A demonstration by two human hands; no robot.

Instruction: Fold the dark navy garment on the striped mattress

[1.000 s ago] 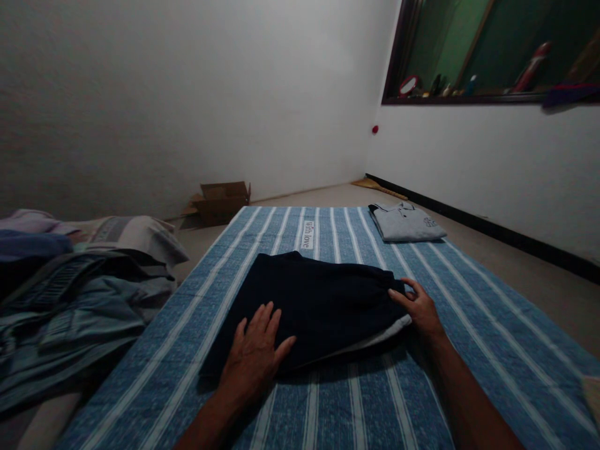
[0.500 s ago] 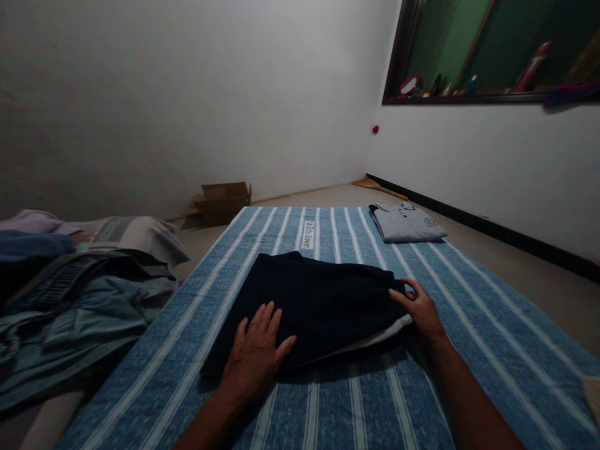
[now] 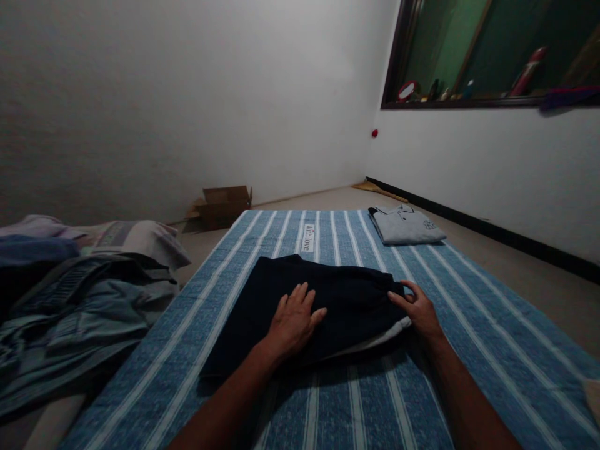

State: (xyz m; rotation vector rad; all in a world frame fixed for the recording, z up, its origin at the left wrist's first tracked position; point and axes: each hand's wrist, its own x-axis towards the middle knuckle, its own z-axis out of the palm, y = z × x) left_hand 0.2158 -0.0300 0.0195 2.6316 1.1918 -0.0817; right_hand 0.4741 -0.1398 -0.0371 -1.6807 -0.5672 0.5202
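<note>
Both our hands rest on the soft, limp navy garment (image 3: pixel 323 297): left hand (image 3: pixel 293 320) spread flat mid-cloth, right hand (image 3: pixel 419 310) pinching its right edge, the best hold.

A blue striped mat (image 3: pixel 469 325) fills the lower frame, bearing a dark folded garment (image 3: pixel 347 300) at center and a grey folded shirt (image 3: pixel 405 226) toward upper right.

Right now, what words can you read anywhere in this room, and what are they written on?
"With love": on a white label sewn on the blue striped sheet.
Print on the folded grey shirt: too small to read.
Lettering on the clothes pile: too dark and blurred to read.
</note>
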